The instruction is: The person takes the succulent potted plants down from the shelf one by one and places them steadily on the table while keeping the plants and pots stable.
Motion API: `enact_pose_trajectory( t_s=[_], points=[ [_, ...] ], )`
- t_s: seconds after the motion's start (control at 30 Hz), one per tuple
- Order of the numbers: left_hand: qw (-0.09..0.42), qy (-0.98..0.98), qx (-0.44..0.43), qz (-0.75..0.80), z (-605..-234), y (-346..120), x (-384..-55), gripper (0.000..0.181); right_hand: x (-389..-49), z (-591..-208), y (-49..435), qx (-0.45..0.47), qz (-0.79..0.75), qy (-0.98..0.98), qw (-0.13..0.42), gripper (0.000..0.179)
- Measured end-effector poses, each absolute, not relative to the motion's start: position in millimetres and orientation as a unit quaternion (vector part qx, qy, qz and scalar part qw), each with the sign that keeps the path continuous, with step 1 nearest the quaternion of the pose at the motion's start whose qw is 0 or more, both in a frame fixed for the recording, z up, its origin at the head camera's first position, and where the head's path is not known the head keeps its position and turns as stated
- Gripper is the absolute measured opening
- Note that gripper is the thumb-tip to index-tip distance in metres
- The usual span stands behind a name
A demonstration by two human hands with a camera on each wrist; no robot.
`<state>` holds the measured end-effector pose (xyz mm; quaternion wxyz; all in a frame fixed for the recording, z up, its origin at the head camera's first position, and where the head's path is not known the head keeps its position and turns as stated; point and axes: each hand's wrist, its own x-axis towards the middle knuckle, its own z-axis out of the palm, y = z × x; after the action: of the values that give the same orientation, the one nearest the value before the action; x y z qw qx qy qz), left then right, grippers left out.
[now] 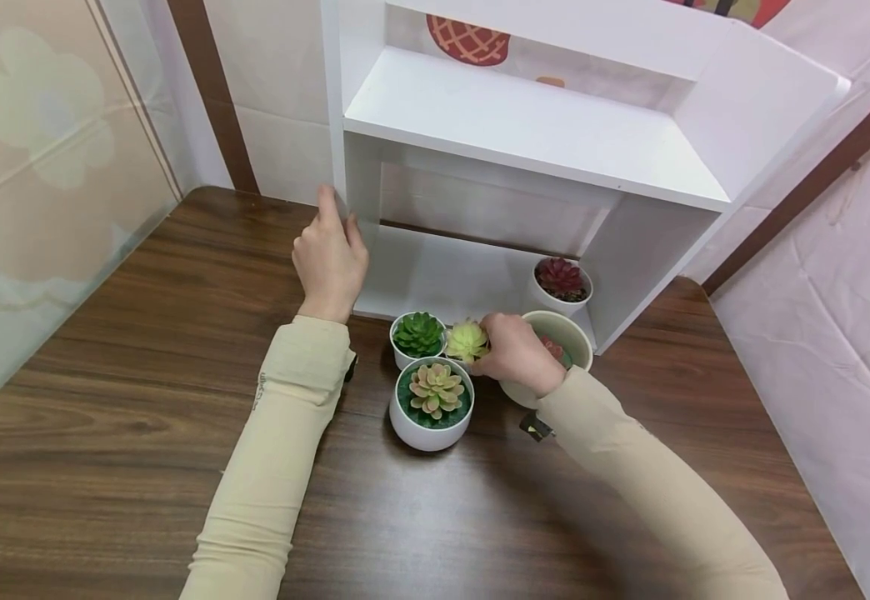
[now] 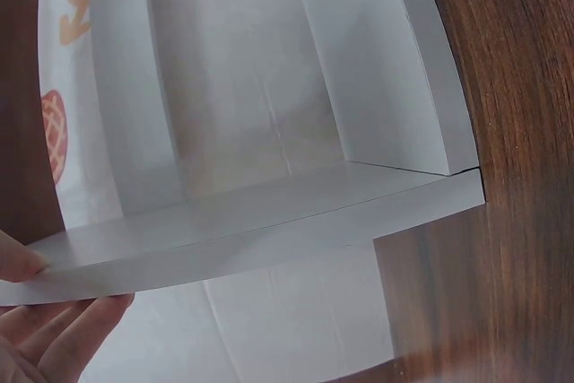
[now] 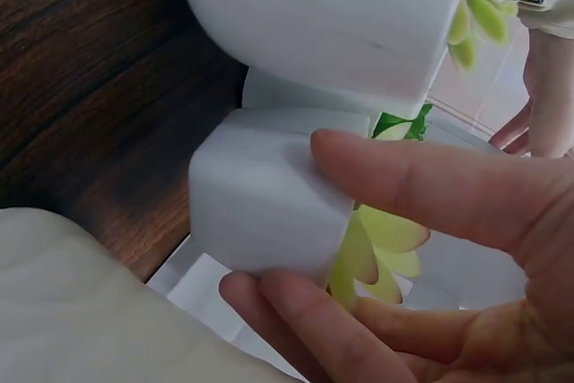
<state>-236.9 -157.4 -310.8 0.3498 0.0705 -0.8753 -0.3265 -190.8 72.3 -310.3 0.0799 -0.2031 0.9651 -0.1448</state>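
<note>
My left hand [image 1: 332, 265] grips the left side panel of a white shelf unit [image 2: 269, 238], with the thumb on one face and the fingers on the other. A small white pot [image 3: 269, 195] with a yellow-green succulent [image 1: 467, 340] is in my right hand [image 1: 516, 354], thumb on one side and fingers on the opposite side. It is close beside a white pot with a dark green succulent [image 1: 417, 333] and a larger round white pot [image 1: 431, 435] with a pinkish-green succulent. My right hand partly hides a wide cream pot [image 1: 581, 340] with a reddish plant inside.
On the bottom board [image 1: 442, 271] of the shelf, at its right end, stands a white pot with a dark red succulent [image 1: 561, 279]. The middle shelf board [image 1: 525, 125] juts above it. Everything stands on a brown wooden table [image 1: 142, 417], with printed fabric walls [image 1: 37, 167] around.
</note>
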Motion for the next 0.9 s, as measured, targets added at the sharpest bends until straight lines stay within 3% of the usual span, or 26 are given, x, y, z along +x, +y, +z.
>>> enact_pose_trajectory(
  t_s=[0.57, 0.9],
  points=[
    [0.341, -0.880, 0.071, -0.324, -311.7, -156.5, -237.5, 0.027, -185.4, -320.6, 71.8, -0.216, -0.126, 0.965, 0.075, 0.026],
    [0.345, -0.878, 0.079, -0.322, -310.9, -158.3, -236.7, 0.029, -185.5, -338.4, 98.3, -0.164, -0.171, 0.968, 0.080, 0.025]
  ],
)
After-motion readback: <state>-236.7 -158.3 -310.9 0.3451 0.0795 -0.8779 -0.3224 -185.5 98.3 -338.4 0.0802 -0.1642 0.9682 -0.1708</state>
